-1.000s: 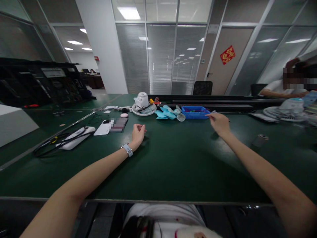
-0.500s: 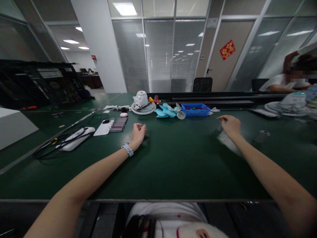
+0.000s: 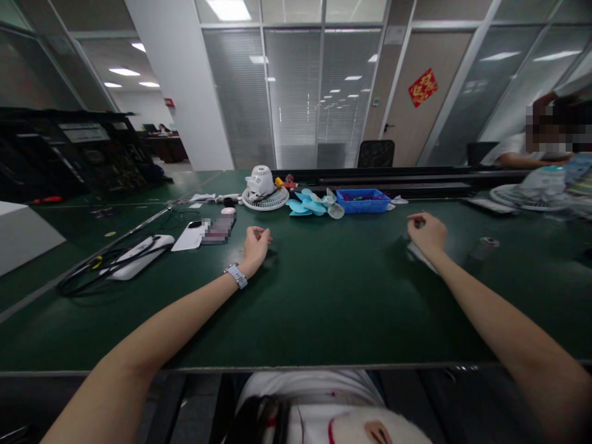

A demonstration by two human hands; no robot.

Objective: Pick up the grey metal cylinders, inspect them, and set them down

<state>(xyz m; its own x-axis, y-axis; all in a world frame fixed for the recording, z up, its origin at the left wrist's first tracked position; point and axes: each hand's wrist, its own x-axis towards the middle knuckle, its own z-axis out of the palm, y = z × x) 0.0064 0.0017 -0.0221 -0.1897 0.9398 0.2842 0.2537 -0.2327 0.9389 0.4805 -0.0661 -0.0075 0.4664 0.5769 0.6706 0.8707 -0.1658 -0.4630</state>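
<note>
My left hand (image 3: 257, 248), with a watch (image 3: 237, 275) on its wrist, rests over the green table, fingers curled inward. Whether anything is between its fingertips is too small to tell. My right hand (image 3: 428, 235) is farther right with its fingers bent together; what they may pinch is hidden. Under its palm side lies a pale flat thing (image 3: 420, 254), partly covered by the hand. To the right of that hand stands a small grey metal cylinder (image 3: 484, 248). Nearest my left hand are a blurred-out phone-like object (image 3: 219, 229) and a white phone (image 3: 189, 237).
A white fan body (image 3: 261, 185), light-blue fan blades (image 3: 308, 203) and a blue bin (image 3: 363, 201) line the back. At left are a white case with black cables (image 3: 139, 259) and a white box (image 3: 25, 237). Another person (image 3: 513, 154) sits far right near more fan parts.
My right hand's fingers have curled in closer and cover more of the pale thing. My left hand stays nearly where it was. The whole view has shifted slightly.
</note>
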